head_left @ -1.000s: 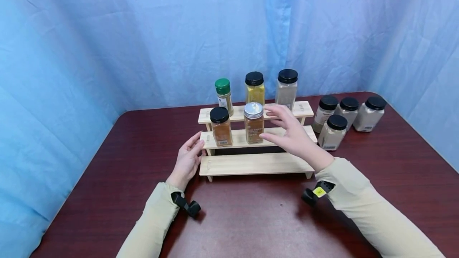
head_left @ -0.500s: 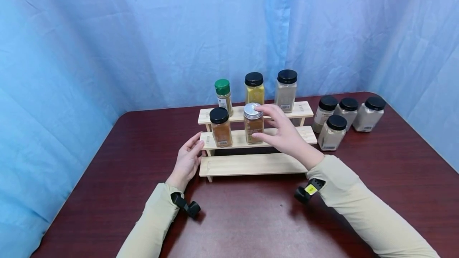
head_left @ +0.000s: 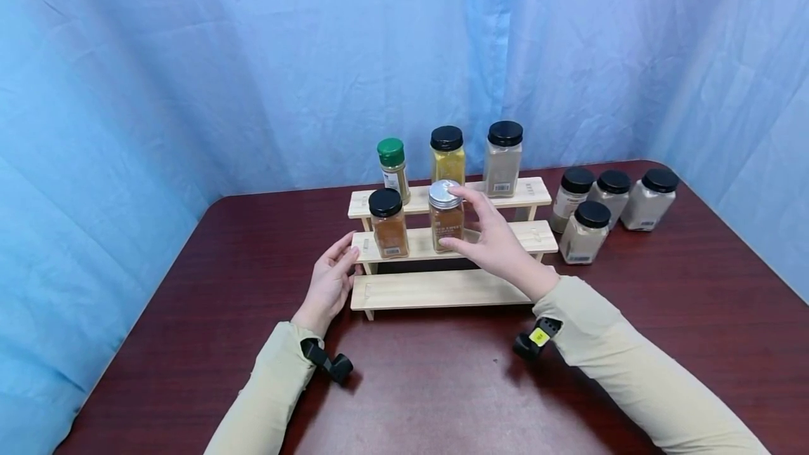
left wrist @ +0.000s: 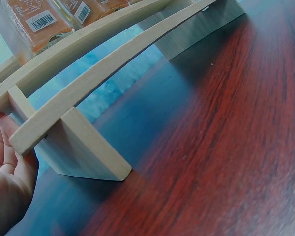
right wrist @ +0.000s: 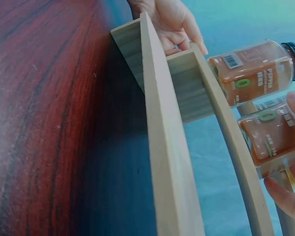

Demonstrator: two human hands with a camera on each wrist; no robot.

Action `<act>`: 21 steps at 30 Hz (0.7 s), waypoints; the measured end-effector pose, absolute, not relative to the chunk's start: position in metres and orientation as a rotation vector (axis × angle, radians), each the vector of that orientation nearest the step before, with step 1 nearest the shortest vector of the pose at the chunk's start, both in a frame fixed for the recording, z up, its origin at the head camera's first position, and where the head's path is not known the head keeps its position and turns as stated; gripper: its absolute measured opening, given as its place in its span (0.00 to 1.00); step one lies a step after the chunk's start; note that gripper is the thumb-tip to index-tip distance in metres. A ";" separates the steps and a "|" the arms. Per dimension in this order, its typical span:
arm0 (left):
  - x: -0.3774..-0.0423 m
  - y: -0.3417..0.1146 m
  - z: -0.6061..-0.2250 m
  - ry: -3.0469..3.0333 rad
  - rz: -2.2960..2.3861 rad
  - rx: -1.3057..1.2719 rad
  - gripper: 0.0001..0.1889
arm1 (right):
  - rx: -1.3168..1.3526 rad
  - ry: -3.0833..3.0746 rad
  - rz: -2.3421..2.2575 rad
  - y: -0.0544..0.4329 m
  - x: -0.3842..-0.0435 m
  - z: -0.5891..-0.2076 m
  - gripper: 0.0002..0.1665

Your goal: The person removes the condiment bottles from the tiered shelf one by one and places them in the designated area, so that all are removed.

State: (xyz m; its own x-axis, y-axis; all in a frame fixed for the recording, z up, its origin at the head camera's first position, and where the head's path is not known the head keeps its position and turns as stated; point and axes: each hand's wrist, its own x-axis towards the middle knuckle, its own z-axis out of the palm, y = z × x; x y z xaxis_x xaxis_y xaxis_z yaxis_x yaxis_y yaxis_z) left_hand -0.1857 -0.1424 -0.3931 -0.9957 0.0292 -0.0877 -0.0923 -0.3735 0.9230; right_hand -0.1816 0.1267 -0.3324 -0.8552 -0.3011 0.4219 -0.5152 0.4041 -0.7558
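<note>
A three-tier wooden rack (head_left: 442,291) stands on the table. My left hand (head_left: 331,278) grips the left end of its middle tier, thumb on top; the left wrist view shows fingers (left wrist: 7,142) at that end. On the middle tier, my right hand (head_left: 496,241) holds a silver-lidded spice jar (head_left: 446,220) with orange-brown contents, its thumb at the front and a finger by the lid. The jar stands upright. Left of it is a black-lidded jar (head_left: 390,230) of orange powder. In the right wrist view, fingers and thumb lie on opposite sides of the silver-lidded jar (right wrist: 273,135).
The top tier holds a green-capped bottle (head_left: 395,170), a yellow-filled jar (head_left: 448,160) and a greyish jar (head_left: 503,163). Several black-lidded jars (head_left: 584,236) stand right of the rack on the dark red table (head_left: 442,385). A blue curtain (head_left: 303,76) hangs behind.
My right hand has moved left, from beside the silver-lidded jar to a hold on it, with the thumb now across its front. My left hand stays on the rack.
</note>
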 end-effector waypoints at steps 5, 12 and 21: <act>-0.186 -0.143 -0.393 1.728 2.533 -0.068 0.25 | 0.701 -2.413 1.392 0.124 -0.180 -0.335 0.45; -0.186 -0.143 -0.394 1.730 2.528 -0.065 0.25 | 0.662 -2.394 1.338 0.119 -0.181 -0.338 0.45; -0.186 -0.143 -0.394 1.751 2.515 -0.069 0.25 | 0.620 -2.356 1.311 0.112 -0.178 -0.337 0.44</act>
State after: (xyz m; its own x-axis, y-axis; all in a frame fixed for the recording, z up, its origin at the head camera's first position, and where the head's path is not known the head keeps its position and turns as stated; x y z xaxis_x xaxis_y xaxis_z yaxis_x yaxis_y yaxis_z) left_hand -0.1857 -0.1430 -0.3941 -0.9961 0.0369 -0.0805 -0.0883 -0.3454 0.9343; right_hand -0.1776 0.1124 -0.3368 -0.8334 -0.1952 0.5171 -0.5423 0.4697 -0.6967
